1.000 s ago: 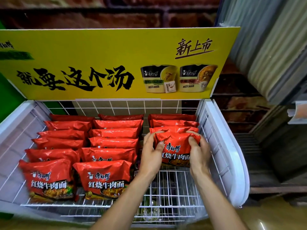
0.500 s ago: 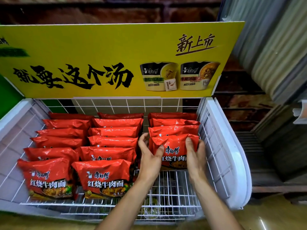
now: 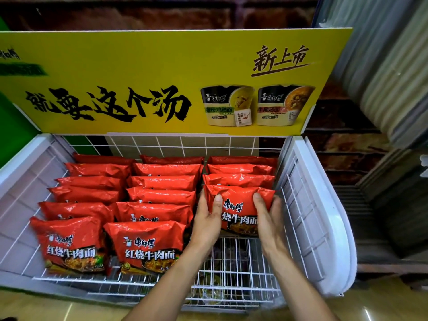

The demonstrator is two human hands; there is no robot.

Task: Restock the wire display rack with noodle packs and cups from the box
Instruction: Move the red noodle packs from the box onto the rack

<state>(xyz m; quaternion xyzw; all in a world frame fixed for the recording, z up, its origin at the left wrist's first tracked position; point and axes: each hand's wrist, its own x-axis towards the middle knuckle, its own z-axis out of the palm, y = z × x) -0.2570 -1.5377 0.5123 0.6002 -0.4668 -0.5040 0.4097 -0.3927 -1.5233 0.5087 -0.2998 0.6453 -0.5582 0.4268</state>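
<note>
Both bare forearms reach up from the near edge and angle toward the far right. The left hand [image 3: 206, 222] grips the left side of a noodle pack [image 3: 238, 198], thumb laid across its front. The right hand [image 3: 269, 220] grips the right side the same way (fingers wrapped behind, mostly hidden).

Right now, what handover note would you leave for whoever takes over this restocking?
Left hand and right hand: both grip the fourth noodle pack by its sides, standing in the right column of the rack.
Done: left column and middle column hold six packs each.
Left: release this pack, fill the bare wire in front of it. Box and cups not in view.
</note>
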